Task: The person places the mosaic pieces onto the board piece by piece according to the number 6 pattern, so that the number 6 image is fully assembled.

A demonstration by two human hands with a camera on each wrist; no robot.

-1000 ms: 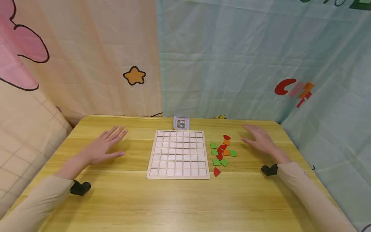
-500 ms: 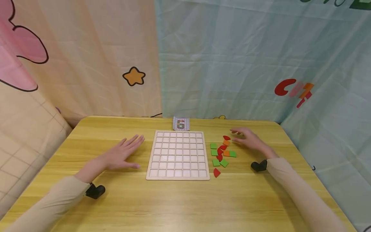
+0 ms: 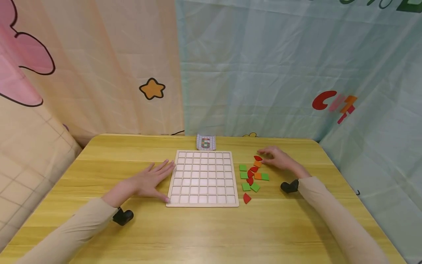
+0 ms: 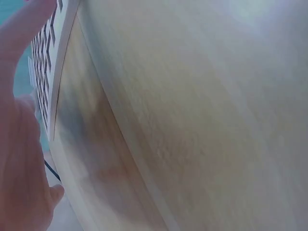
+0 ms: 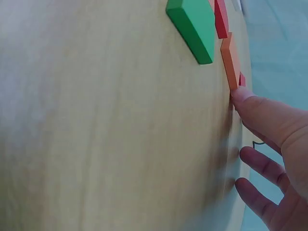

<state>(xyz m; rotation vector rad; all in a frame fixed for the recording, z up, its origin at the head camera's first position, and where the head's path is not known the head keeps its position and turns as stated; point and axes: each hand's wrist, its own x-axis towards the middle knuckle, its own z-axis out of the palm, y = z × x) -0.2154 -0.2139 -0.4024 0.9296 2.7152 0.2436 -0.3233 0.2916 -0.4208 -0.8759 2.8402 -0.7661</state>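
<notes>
A white board with a grid of square recesses lies mid-table. My left hand is at its left side, fingers spread, fingertips and thumb right at the edge. In the left wrist view the board's rim shows beyond that hand. My right hand is at the far end of the loose pieces, thumb and index finger apart around a red rounded wedge. Its thumb tip is right at an orange square tile, with the wedge mostly hidden behind.
Several green square tiles, red wedges and another orange tile lie right of the board. A small card with a coloured grid pattern stands behind it. Curtains hang behind the wooden table.
My left hand has moved right to the board's edge. The right hand has moved left to the farthest red wedge, its fingers drawing in. The board and pieces stay put.
</notes>
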